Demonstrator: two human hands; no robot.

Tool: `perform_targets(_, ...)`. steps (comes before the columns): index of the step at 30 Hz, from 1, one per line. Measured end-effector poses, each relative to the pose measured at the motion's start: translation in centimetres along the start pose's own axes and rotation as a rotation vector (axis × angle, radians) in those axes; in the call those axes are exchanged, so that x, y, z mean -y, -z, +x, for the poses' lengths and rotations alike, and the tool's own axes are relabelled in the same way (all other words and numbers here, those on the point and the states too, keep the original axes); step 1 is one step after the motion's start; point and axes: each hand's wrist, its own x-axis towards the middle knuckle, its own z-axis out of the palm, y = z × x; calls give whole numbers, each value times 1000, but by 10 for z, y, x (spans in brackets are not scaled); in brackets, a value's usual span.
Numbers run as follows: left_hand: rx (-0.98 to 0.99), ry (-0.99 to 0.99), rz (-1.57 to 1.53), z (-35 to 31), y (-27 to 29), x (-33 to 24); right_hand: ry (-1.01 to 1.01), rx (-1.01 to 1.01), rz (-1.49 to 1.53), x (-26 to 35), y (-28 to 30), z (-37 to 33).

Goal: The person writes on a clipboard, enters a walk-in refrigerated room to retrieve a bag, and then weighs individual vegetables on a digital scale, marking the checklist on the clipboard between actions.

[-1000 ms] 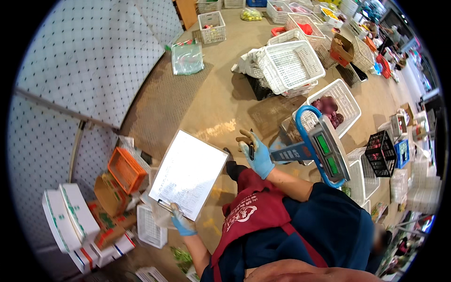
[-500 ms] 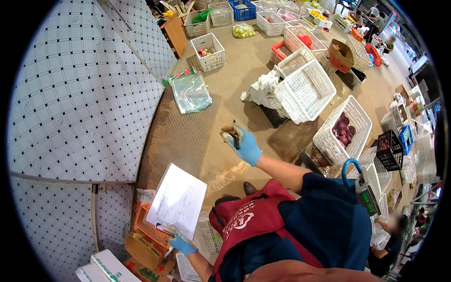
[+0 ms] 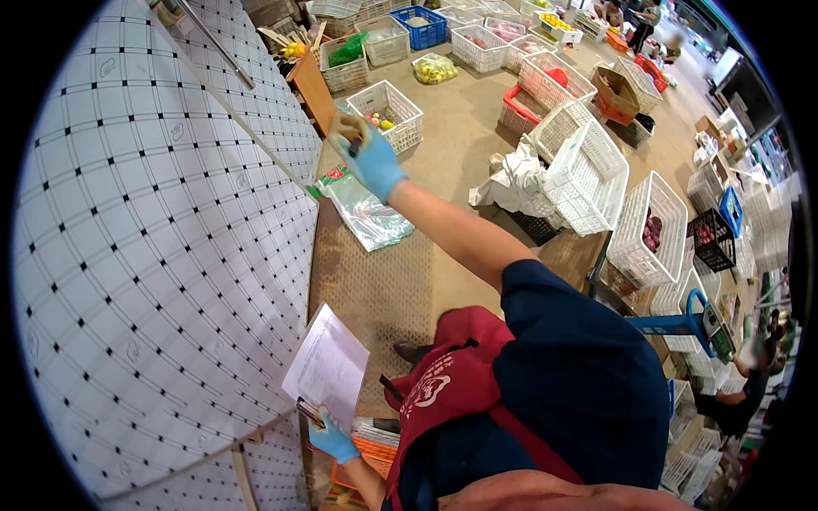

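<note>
A sheaf of white paper (image 3: 328, 358), flat and smooth, with faint grey print and a slight sheen, is borne on a clipboard at the lower left of centre in the frame. The clipboard's metal clip (image 3: 309, 412) is seen at the lower edge of the sheets, and the clipboard is tilted toward the lower left. It is gripped there by the left hand (image 3: 335, 440), gloved in thin blue film, with the fingers pinching the clip end.

The right hand (image 3: 372, 162), in a matching glove, is extended to the upper centre-left. Its fingers are curled in around a small dark object (image 3: 354, 148), whose full shape cannot be told, as the fingertips are blurred. Behind this wrist a limp, glossy clear plastic bag (image 3: 371, 213) is laid on the floor, crinkled and marked with red and green. Just beside the fingers, a white lattice-walled crate (image 3: 409, 132) is seen, partly filled with round yellow and red produce.

The left of the frame is filled by a pale panel (image 3: 153, 255), patterned with dark squares and curved lines. Ribbed orange plastic (image 3: 375, 453) is partly hidden by the left forearm. Crumpled white cloth (image 3: 520, 179) is heaped against tilted white crates (image 3: 588, 183) at the upper right of centre.
</note>
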Motion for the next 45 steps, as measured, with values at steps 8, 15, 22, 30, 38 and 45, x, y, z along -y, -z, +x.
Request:
perform_targets(8, 229, -33, 226, 172, -28, -33, -74, -105, -19, 30, -166, 208)
perform_targets(15, 209, -123, 497, 242, -60, -91, -65, -39, 121, 7, -278, 328)
perform_targets(22, 237, 61, 435, 298, -68, -90, -10, -193, 26, -5, -334, 347)
perform_targets(30, 274, -18, 571, 314, -57, -83, -131, -10, 124, -58, -353, 390)
perform_targets(38, 374, -42, 623, 291, -46, -65, -203, -75, 215, -17, -349, 340)
perform_targets(45, 457, -113, 679, 298, -74, -80, -131, -31, 495, 53, -363, 252)
